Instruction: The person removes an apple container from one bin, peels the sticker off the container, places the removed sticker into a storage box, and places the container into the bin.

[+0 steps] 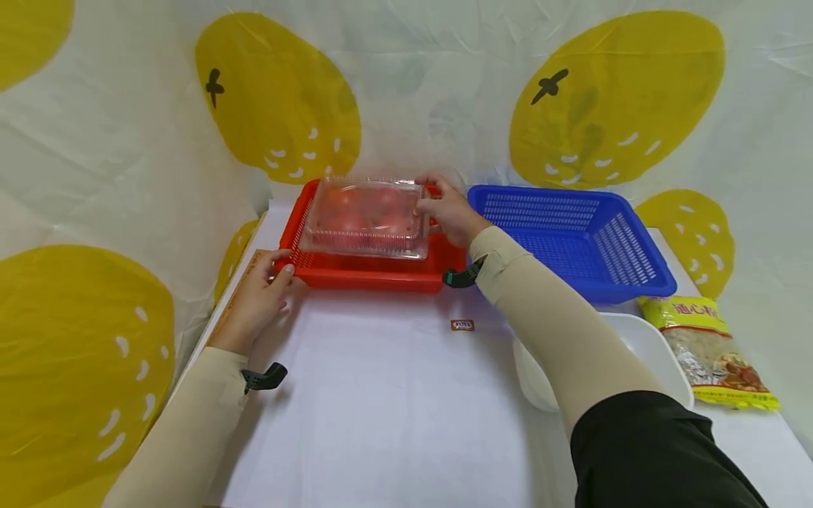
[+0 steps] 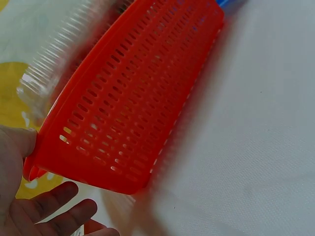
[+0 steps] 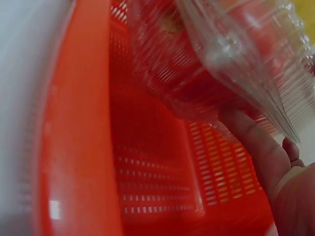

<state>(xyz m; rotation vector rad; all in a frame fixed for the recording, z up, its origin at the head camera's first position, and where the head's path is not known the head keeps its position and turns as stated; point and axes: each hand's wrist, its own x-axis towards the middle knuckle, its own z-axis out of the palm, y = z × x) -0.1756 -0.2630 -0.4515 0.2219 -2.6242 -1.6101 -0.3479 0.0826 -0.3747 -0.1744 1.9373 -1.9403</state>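
Note:
My right hand (image 1: 452,212) grips the right end of a clear plastic clamshell box (image 1: 368,243) with round red fruit inside, probably tomatoes. The box sits tilted over the red slotted basket (image 1: 381,282), overlapping its opening. In the right wrist view, the thumb and fingers (image 3: 261,147) hold the box's edge, and the basket's slotted inside (image 3: 147,172) shows beneath it. At the basket's front left corner, my left hand (image 1: 257,300) pinches the rim. The left wrist view has the thumb (image 2: 24,140) on that rim, the other fingers spread below the basket wall (image 2: 123,98).
A blue slotted basket (image 1: 635,289) stands right of the red one. Nearer, a white bowl (image 1: 667,360) is partly hidden by my right forearm. A yellow food packet (image 1: 718,353) lies at the far right. A small brown wrapped piece (image 1: 462,325) rests on the white table (image 1: 381,409).

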